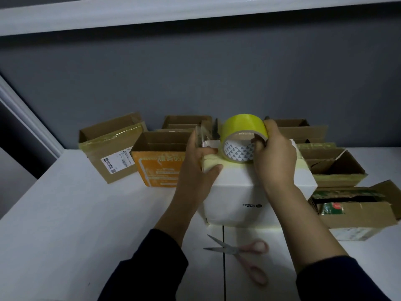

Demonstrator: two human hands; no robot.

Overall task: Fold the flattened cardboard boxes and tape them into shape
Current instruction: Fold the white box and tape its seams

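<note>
Two hands work on the white box. The left hand clamps its left edge, thumb pressing yellow tape down. The right hand grips the tape roll standing on its top. The seam is being taped. Next, probably, draw the roll across, then cut with the scissors lying before the box. An inverted logo on its near face seems to read "OWN HARBOR".
</note>
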